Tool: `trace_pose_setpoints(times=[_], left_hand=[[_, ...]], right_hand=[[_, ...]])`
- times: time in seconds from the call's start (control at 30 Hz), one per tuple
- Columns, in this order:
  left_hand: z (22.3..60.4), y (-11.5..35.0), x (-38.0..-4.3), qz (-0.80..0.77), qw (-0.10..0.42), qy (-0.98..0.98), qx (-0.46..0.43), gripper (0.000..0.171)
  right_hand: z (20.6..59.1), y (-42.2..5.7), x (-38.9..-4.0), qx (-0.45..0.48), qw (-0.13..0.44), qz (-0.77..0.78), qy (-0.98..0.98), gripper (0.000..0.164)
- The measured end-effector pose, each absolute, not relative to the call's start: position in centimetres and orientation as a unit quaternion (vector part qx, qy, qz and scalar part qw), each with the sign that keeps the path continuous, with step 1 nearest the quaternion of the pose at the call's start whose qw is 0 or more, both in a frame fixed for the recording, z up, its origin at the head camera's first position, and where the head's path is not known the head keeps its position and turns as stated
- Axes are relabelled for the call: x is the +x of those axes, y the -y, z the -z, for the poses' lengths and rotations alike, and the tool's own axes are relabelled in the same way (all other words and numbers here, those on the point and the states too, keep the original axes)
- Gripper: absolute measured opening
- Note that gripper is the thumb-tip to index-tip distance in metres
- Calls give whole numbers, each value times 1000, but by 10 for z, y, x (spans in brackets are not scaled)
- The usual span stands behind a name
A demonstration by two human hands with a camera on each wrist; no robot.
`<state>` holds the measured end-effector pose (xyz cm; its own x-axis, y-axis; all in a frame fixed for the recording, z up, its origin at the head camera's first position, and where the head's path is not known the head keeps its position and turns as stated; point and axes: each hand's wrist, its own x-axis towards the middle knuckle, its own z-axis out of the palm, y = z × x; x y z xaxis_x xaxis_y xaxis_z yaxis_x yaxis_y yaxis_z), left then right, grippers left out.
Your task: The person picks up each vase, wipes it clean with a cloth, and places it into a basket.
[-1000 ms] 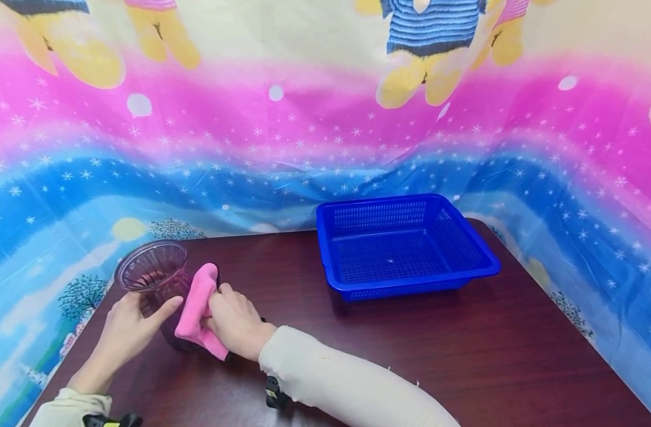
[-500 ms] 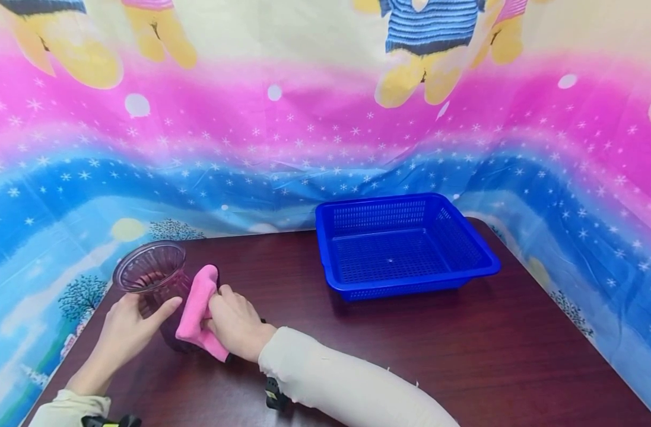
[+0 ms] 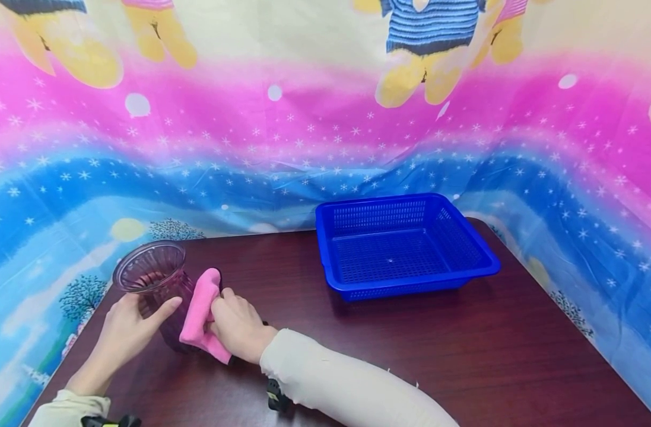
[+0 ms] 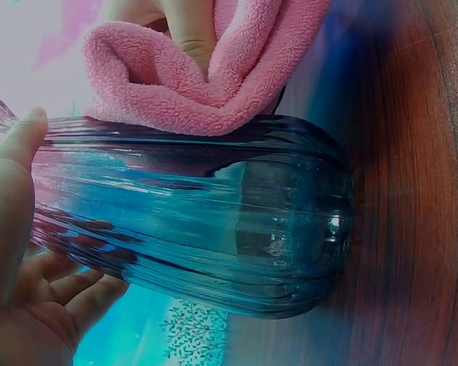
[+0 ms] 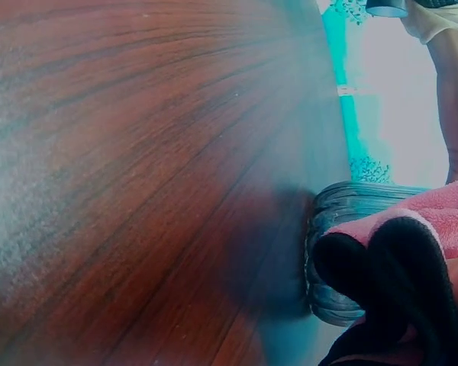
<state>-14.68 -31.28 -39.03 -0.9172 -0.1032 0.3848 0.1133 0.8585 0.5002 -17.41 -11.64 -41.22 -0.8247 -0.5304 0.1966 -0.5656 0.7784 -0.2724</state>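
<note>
**Pink cloth slips lower on the ribbed glass vase**

Since half a second ago the pink cloth (image 3: 201,314) has slid slightly down and to the right along the vase's side, and the right hand (image 3: 240,325) has gone with it; the vase and the left hand have kept their places.

The glass vase (image 3: 156,279) stands upright on the dark wooden surface (image 3: 410,350), at about 9 o'clock from the surface's middle, near its left edge. The left hand (image 3: 124,332) grips the vase from the near left, thumb laid across the ribbed wall and fingers curled behind it, as the left wrist view shows (image 4: 15,252). The right hand pinches the folded cloth and presses it against the vase's right flank; the cloth touches the glass (image 4: 198,221) over a long strip (image 4: 191,76).

A blue perforated basket (image 3: 485,270) sits well apart, at about 2 o'clock from the vase. A cartoon-printed backdrop (image 3: 304,130) hangs behind the surface.
</note>
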Motion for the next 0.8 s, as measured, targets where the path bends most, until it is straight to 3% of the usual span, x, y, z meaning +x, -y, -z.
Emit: trace_pose_setpoints(times=[0.8], left_hand=[[392,312,-146,282,204,937,-14,48]], right_hand=[[427,115,-174,285,66,-118,949,11]])
